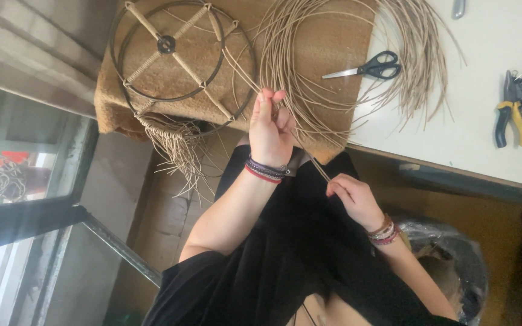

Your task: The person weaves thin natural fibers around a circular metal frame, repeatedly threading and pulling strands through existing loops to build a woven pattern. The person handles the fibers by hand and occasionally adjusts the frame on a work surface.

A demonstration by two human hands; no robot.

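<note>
Seated, I work a cane strand (309, 158) pinched between both hands: my left hand (268, 130) grips it by the round wire frame (179, 60), my right hand (353, 196) clamps its lower stretch; scissors (370, 66) and yellow-handled pliers (510, 110) lie beyond.

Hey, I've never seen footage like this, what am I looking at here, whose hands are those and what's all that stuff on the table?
This is one view from a camera worn on a person's head, looking down at their own bare hands. The left hand and right hand both pinch one thin tan cane strand stretched between them. On the white table a brown mat carries a round wire frame partly wrapped in cane and a loose bundle of strands. Black-handled scissors and yellow-handled pliers lie nearby.
</note>
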